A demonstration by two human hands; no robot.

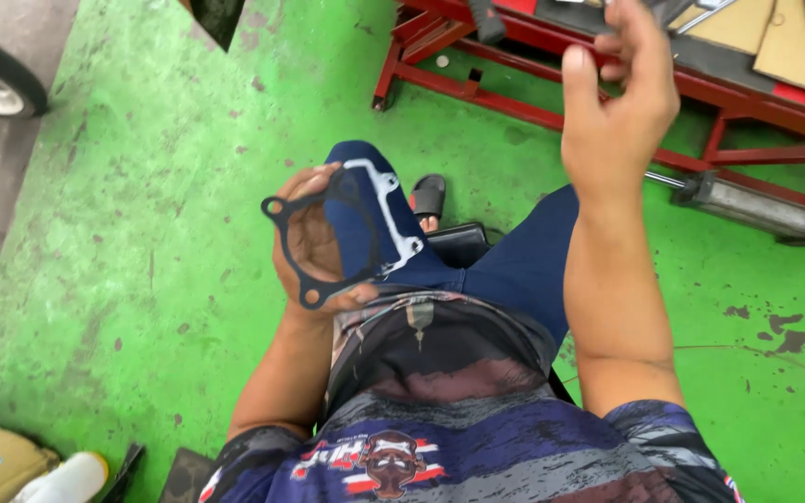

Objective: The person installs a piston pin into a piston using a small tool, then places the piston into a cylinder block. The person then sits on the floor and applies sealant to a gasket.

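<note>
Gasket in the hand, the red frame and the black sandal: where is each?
gasket (283, 207), head view, on its dark bolt ear at upper left.
red frame (496, 91), head view, on a lower bar.
black sandal (429, 196), head view, on its strap.

Green floor (188, 186), stained; red frame (533, 88) & white bottle (67, 480) on it.

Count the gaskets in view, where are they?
1. A thin dark gasket with bolt-hole ears, held in the left hand above the knee. The right hand is raised near the red frame; what it grips is unclear, so more may be hidden.
</note>
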